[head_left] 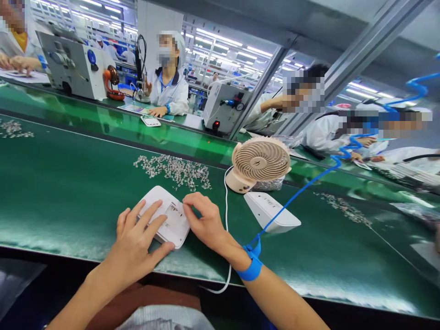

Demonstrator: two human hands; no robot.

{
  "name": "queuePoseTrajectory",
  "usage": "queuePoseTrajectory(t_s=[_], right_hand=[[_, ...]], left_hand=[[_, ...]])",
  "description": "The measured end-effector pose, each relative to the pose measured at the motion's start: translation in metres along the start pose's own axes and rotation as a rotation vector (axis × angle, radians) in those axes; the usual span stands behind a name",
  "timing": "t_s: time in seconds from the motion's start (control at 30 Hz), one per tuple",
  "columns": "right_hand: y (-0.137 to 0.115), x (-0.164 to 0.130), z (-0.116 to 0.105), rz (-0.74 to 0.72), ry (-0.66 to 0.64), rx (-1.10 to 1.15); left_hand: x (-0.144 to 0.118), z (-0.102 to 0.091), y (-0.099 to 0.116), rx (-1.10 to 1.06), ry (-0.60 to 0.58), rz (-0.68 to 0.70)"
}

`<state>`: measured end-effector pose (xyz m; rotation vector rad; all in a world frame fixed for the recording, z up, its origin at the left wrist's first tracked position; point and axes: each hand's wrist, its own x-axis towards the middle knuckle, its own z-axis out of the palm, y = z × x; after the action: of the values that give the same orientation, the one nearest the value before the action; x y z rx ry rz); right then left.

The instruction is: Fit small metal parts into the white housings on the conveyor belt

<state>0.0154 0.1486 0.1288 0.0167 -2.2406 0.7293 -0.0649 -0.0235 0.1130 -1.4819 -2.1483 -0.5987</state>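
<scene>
Strip lights (218,38) overhead — pale pillar (160,18), metal posts (263,87), long green worktable (75,183).

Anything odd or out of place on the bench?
Small shiny parts lie scattered loose on the bench, perhaps easily lost. A white cord runs by the right hand and over the near edge; it might snag.

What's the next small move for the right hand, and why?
Probably guide the right hand slightly inward over the open recess: its fingertips sit right beside it, and the left hand lies spread across the white device, steadying it. Whether the fingertips hold a part isn't clear.
</scene>
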Motion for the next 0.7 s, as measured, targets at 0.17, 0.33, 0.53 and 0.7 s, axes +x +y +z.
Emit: queuePoseTrajectory(t_s=[0.17,0.33,0.53,0.7], right_hand=[[0.007,-0.001,-0.001,0.046,-0.032,0.021],[0.013,-0.006,-0.002,0.103,-0.135,-0.005],[0.018,-0.008,0.001,0.099,-0.143,-0.107],[0.016,-0.007,0.003,0.098,-0.133,-0.163]], left_hand=[[-0.002,0.002,0.021,0.097,0.023,-0.029],[-0.001,0.01,0.04,0.231,0.045,-0.035],[0.002,0.013,0.049,0.286,0.019,-0.095],[0.006,0.02,0.055,0.248,-0.035,-0.169]])
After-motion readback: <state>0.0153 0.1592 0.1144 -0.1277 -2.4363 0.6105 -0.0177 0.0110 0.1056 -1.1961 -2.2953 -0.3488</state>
